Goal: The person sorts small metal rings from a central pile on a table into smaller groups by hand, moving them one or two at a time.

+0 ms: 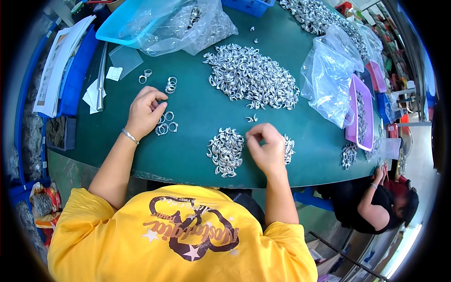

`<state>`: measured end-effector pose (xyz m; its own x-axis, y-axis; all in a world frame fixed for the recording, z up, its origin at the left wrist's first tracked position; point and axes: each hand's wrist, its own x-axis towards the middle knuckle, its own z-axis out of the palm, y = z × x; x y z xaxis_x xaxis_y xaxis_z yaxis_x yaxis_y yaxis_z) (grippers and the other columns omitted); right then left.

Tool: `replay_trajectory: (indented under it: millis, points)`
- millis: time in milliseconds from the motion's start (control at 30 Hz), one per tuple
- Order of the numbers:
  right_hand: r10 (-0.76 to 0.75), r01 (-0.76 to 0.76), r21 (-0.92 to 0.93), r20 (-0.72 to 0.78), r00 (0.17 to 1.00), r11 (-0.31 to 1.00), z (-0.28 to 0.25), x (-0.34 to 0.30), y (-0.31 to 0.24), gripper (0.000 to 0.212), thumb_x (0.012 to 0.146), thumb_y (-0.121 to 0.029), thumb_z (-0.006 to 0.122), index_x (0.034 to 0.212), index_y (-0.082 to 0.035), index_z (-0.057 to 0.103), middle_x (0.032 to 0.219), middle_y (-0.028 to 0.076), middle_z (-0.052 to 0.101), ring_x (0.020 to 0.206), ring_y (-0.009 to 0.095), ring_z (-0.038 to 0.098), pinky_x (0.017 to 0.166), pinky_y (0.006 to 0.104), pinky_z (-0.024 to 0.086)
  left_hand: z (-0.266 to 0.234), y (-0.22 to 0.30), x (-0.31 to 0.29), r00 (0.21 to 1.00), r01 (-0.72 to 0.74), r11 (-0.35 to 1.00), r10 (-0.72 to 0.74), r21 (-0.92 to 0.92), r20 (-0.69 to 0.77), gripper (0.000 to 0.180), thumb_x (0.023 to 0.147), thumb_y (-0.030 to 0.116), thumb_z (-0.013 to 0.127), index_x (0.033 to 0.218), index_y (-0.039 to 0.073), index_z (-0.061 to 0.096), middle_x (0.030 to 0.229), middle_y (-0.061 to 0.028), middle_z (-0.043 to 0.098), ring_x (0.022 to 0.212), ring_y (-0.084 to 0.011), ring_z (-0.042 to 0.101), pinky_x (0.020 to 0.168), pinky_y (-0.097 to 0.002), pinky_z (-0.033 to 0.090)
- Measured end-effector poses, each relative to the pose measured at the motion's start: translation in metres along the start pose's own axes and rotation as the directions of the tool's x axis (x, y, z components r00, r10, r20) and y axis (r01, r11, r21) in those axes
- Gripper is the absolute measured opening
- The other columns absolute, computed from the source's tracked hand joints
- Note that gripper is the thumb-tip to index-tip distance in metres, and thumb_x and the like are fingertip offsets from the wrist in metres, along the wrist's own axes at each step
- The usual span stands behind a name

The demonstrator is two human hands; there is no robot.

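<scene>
My left hand (146,112) rests on the green tabletop with its fingers curled and the thumb close to the index finger. Whatever it may hold is hidden. Beside its thumb lie several silver rings (162,128), and a small stack of rings (171,85) sits just past the fingertips. My right hand (266,149) is bent down in a pinch between a small pile of curved, claw-shaped silver pieces (226,152) on its left and another such pile (289,149), partly covered, on its right. Anything in that pinch is too small to make out. Two or three loose pieces (252,118) lie just beyond it.
A large heap of silver pieces (253,77) spreads across the mid-table. Clear plastic bags (206,33) and a light blue basket (112,30) stand at the far left. At right are a plastic bag (326,77) and a purple basket (361,89). Another person (371,207) sits right.
</scene>
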<state>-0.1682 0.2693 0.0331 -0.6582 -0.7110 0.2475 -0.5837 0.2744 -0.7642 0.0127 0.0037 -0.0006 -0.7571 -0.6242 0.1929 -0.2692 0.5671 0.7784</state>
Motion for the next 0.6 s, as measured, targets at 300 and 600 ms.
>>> replay_trajectory:
  millis: [300,600]
  points:
    - [-0.062,0.038,-0.243,-0.093,0.994,0.969,0.003,0.019,0.027,0.009,0.077,0.004,0.064,0.084,-0.001,0.063,0.085,0.014,0.065,0.08,0.035,0.062,0.073,0.0419,0.051,0.002,0.001,0.002,1.0,-0.025,1.0,0.026,0.007,-0.008,0.014,0.079,-0.002,0.069,0.092,0.002,0.065,0.092,-0.0018,0.054,0.063,-0.0071,0.049,0.059,-0.0208,0.042]
    - [0.16,-0.187,-0.185,-0.15,0.976,0.965,-0.025,0.025,0.024,0.01,0.079,0.001,0.065,0.089,0.001,0.068,0.089,0.017,0.066,0.081,0.035,0.065,0.074,0.0395,0.052,0.0,-0.002,0.0,1.0,-0.019,1.0,0.019,0.014,-0.013,0.014,0.079,-0.002,0.069,0.092,0.002,0.065,0.092,-0.0014,0.054,0.062,-0.0068,0.049,0.059,-0.0204,0.042]
